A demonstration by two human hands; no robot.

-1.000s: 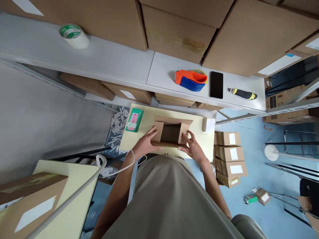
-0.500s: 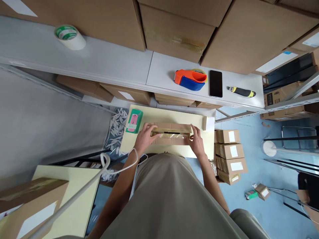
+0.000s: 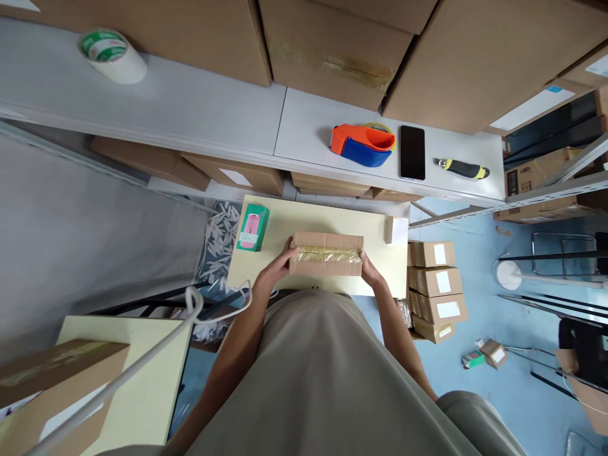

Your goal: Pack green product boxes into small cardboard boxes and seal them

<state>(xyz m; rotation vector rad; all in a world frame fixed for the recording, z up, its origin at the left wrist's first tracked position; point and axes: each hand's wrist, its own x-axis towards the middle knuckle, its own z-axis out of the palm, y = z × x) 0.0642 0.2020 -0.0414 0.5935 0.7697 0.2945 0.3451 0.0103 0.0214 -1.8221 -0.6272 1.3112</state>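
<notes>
A small cardboard box [image 3: 326, 254] lies on the pale yellow table [image 3: 304, 221], a strip of clear tape along its top seam. My left hand [image 3: 277, 269] grips its left end and my right hand [image 3: 371, 271] grips its right end, fingers curled round the sides. A green packet with a pink item [image 3: 252, 228] rests on the table to the left of the box. A small white-labelled box [image 3: 396, 230] stands at the table's right edge.
On the grey shelf [image 3: 190, 114] beyond lie an orange and blue tape dispenser [image 3: 363, 142], a black phone [image 3: 412, 152], a yellow-black utility knife [image 3: 462, 168] and a tape roll [image 3: 111, 53]. Several labelled boxes [image 3: 434, 288] are stacked on the blue floor at right. Large cartons sit above.
The box was open with both hands at its flaps; it has since been closed or turned so its taped face is up, and my hands now hold its two ends.
</notes>
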